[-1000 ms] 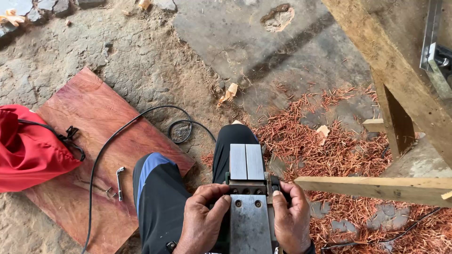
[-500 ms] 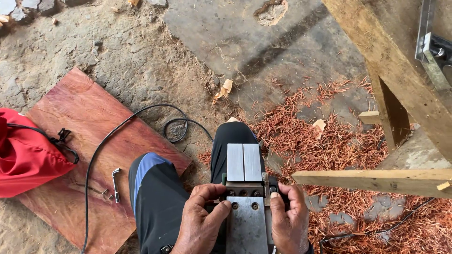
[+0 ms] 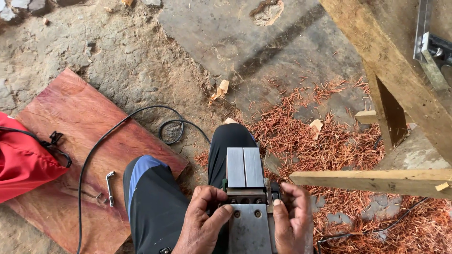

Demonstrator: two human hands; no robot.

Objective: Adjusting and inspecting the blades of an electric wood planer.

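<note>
The person sits with an electric planer (image 3: 247,202) turned sole-up on the lap, between the knees, its grey metal base plates facing the camera. The left hand (image 3: 200,226) is curled around the tool's left side, thumb and forefinger bent in toward the row of small bolts at the cutter slot. The right hand (image 3: 292,221) grips the right side, fingers closed against the body and thumb laid along the plate edge. Whether either hand pinches a small key or screw is hard to tell from here — the fingertips cover that spot.

A black power cord (image 3: 117,136) loops across a reddish board (image 3: 70,155) lying on the cracked ground to the left, where an L-shaped hex key (image 3: 109,188) lies just beside the left leg and a red bag (image 3: 23,160) rests at the board's far edge. Red wood shavings (image 3: 329,141) cover the ground on the right, under pale timber beams (image 3: 376,181).

The hazard, as I judge it, is the cutter drum: fingers sit right at the blade slot (the sharp edges are close under those bolts), so a slip could cut them. If the cord is live — its plug is out of view — a bumped trigger would be far worse. The tool is also only balanced on the lap and could tip off.
</note>
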